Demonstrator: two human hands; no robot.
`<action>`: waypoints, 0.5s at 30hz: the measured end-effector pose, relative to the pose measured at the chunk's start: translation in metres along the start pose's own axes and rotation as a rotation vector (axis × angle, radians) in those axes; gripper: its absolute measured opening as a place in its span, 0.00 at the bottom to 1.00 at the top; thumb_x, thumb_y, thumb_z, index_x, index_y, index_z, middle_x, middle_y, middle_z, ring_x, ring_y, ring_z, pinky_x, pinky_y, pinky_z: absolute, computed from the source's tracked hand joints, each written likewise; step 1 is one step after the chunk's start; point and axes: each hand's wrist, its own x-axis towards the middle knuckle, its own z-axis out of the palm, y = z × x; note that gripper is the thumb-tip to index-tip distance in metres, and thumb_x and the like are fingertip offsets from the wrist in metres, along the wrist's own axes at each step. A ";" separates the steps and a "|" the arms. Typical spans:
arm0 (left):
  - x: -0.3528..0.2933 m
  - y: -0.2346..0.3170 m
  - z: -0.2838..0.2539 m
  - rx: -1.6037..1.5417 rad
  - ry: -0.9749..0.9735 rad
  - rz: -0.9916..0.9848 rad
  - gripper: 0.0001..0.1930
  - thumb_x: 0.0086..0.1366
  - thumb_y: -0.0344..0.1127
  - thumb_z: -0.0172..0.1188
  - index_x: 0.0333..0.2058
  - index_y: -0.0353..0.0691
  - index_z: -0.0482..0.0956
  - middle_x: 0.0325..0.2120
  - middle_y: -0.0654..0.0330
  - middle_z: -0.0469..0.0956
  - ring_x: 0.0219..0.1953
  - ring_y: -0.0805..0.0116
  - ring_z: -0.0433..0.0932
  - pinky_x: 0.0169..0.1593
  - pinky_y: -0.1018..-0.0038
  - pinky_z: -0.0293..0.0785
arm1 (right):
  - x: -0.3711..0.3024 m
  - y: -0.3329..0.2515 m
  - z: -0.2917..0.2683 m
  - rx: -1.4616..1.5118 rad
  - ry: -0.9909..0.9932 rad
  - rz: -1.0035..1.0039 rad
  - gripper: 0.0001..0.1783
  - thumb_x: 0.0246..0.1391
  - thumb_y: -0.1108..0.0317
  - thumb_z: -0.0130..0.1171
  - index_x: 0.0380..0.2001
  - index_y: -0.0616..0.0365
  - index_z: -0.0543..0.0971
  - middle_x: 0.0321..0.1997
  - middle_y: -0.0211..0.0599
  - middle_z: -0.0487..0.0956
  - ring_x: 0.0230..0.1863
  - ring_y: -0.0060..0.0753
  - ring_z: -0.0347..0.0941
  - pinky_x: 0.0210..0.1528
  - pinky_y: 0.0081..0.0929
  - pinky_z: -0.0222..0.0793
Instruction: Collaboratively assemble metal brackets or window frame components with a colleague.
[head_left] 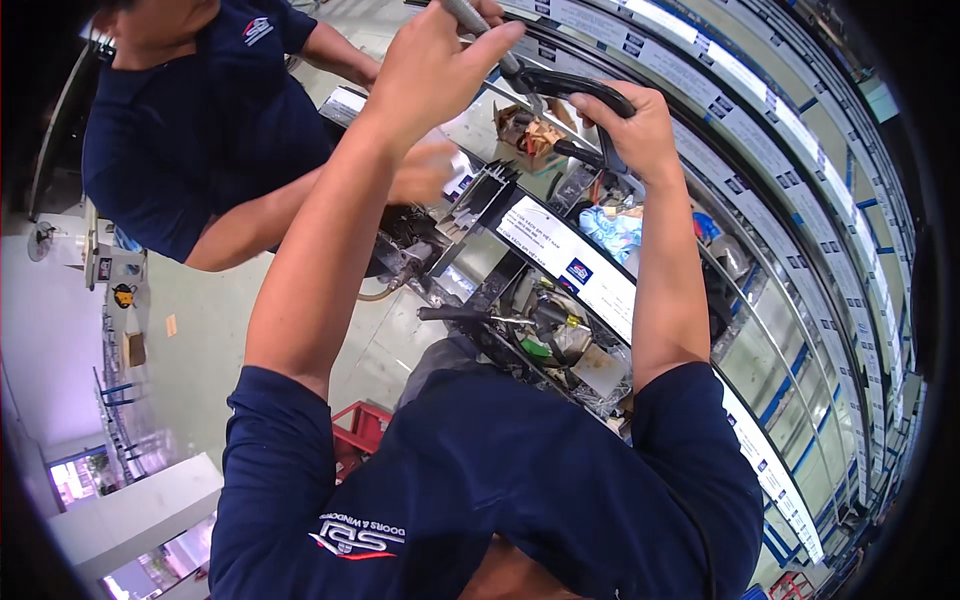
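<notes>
My left hand (435, 65) is raised at the top, fingers wrapped round the grey tubular part of a hand tool (508, 62). Its exact kind is hard to tell. A black curved handle (575, 84) runs from that tube to the right, where my right hand (640, 135) closes round it, thumb on top. Beneath both hands a long profile (545, 240) with white printed film lies slantwise across the bench. Just below the tool stands an open cardboard box (510, 137) with small items in it.
At left a co-worker in a dark blue shirt (205, 130) works close by, one hand (425, 172) blurred beside the profile. Tools and cables (550, 325) clutter the bench. Long film-covered profiles (735, 110) fill a rack at right. A red stand (362, 430) is on the floor.
</notes>
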 end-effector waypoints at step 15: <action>0.013 -0.114 0.079 -0.052 -0.059 -0.205 0.15 0.71 0.36 0.70 0.50 0.31 0.82 0.37 0.58 0.88 0.38 0.78 0.83 0.42 0.77 0.79 | 0.040 0.163 0.040 0.311 -0.099 0.150 0.12 0.56 0.64 0.78 0.33 0.62 0.89 0.26 0.28 0.85 0.28 0.16 0.78 0.34 0.18 0.74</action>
